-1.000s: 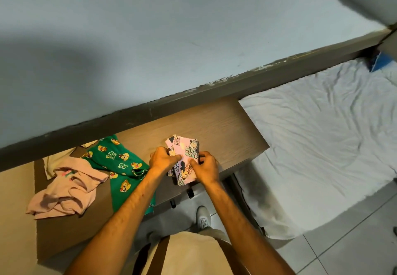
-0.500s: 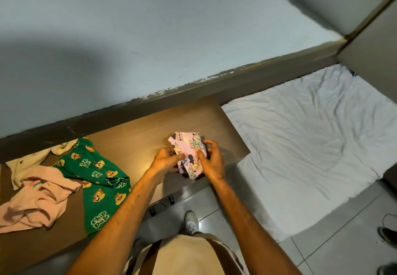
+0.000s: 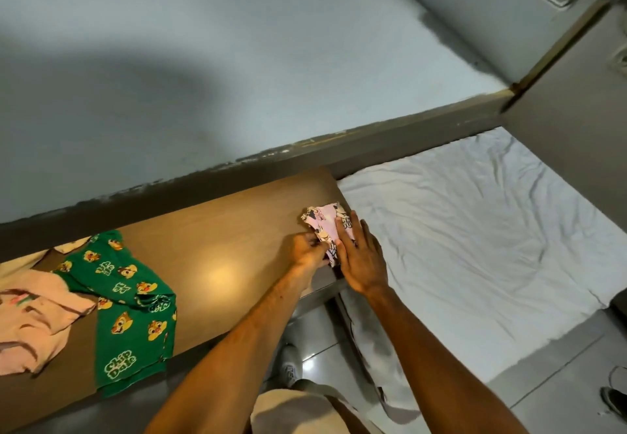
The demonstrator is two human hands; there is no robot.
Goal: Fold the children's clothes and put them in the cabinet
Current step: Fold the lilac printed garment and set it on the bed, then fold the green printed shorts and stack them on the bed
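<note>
Centrally, the folded pink garment [image 3: 325, 226] lay under the right hand's [image 3: 359, 260] flat fingers [image 3: 346, 233]; the left hand [image 3: 307, 253] pinched its near-left edge.

Your right hand [image 3: 361, 260] has opened from its pinch and now lies flat, fingers straight, pressing the pink printed garment [image 3: 325, 226] down. You have carried that garment to the right end of the wooden top [image 3: 217, 230], by the white sheet. Your left hand [image 3: 307, 253] has gone with it, pinching its near edge.
</note>
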